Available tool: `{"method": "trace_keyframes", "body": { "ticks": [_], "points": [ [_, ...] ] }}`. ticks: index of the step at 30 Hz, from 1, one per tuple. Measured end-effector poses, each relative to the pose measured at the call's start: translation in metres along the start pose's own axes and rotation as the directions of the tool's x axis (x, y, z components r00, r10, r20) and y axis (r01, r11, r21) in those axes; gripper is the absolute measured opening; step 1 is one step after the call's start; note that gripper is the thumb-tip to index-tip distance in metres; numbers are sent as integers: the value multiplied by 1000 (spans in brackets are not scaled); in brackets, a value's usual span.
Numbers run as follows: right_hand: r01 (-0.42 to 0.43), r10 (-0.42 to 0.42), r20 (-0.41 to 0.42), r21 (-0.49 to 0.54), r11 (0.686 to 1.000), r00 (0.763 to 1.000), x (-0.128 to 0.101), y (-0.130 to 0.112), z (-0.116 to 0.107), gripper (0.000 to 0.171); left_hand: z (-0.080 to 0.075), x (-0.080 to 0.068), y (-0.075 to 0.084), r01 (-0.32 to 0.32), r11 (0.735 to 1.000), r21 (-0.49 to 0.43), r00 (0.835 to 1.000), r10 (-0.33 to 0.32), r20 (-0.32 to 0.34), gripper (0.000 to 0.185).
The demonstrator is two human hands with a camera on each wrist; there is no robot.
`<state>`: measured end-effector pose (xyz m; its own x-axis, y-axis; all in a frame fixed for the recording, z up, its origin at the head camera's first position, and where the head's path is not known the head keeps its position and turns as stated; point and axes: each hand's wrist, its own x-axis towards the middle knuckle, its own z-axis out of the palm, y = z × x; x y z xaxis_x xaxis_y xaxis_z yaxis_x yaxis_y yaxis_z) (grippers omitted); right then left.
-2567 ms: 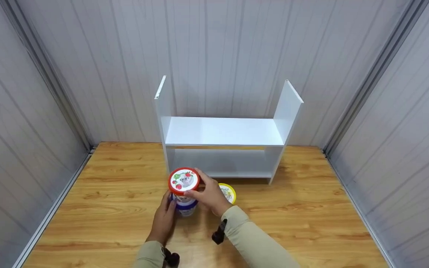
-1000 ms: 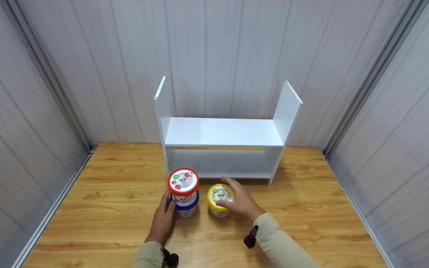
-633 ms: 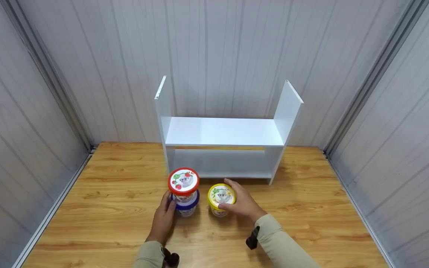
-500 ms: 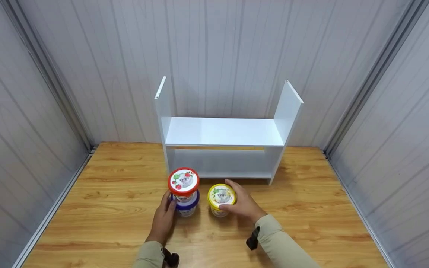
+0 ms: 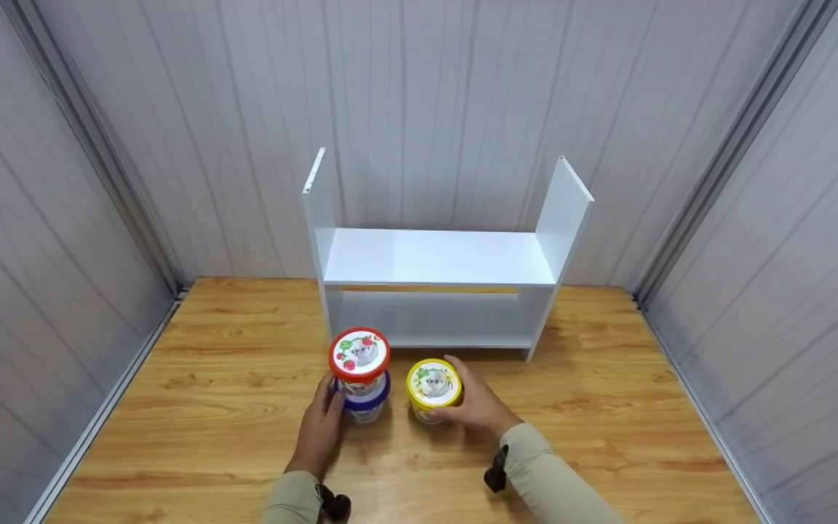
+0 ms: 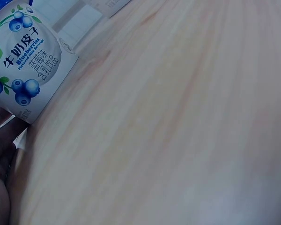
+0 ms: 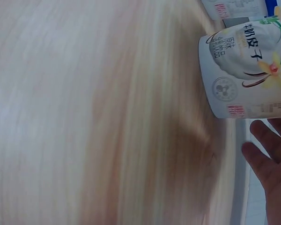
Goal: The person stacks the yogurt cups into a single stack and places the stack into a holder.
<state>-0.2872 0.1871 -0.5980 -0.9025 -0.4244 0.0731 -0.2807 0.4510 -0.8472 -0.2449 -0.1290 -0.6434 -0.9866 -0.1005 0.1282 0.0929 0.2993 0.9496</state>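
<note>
A red-lidded cup (image 5: pixel 358 354) stands stacked on a blue-lidded blueberry cup (image 5: pixel 365 402) on the wooden table (image 5: pixel 608 407). My left hand (image 5: pixel 323 426) holds the blue-lidded cup (image 6: pixel 27 65) from the near left side, its fingers (image 6: pixel 0 164) beside the cup's base. Just to the right, my right hand (image 5: pixel 471 404) grips a yellow-lidded vanilla cup (image 5: pixel 433 383), thumb on the near side and fingers round the far side. In the right wrist view that cup (image 7: pixel 248 77) stands above my fingers (image 7: pixel 271 157).
A white two-level shelf (image 5: pixel 433 258) stands behind the cups against the back wall, both levels bare. Grey panel walls close in the table on the left, right and back.
My right hand has left the red-lidded cup on the blue one and moved right to the yellow-lidded cup, then slid from its lid to its side. The left hand has stayed put.
</note>
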Motion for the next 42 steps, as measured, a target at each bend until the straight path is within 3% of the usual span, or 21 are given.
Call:
{"method": "trace_keyframes", "body": {
  "ticks": [15, 26, 36, 42],
  "points": [
    [-11, 10, 9, 50, 999, 1000, 1, -1, 3, 109, -1, -1, 3, 9, 1000, -27, 1000, -9, -1, 58],
    [-50, 50, 1, 20, 999, 999, 4, -7, 0, 113, -1, -2, 1, -8, 1000, -22, 1000, 8, 1, 59],
    [19, -19, 7, 25, 1000, 1000, 8, -21, -12, 108, -1, -2, 3, -26, 1000, 8, 999, 26, -19, 57],
    [-23, 23, -6, -31, 999, 1000, 11, -31, -20, 108, 0, -2, 1, -44, 999, 13, 999, 44, -16, 56]
  ]
}}
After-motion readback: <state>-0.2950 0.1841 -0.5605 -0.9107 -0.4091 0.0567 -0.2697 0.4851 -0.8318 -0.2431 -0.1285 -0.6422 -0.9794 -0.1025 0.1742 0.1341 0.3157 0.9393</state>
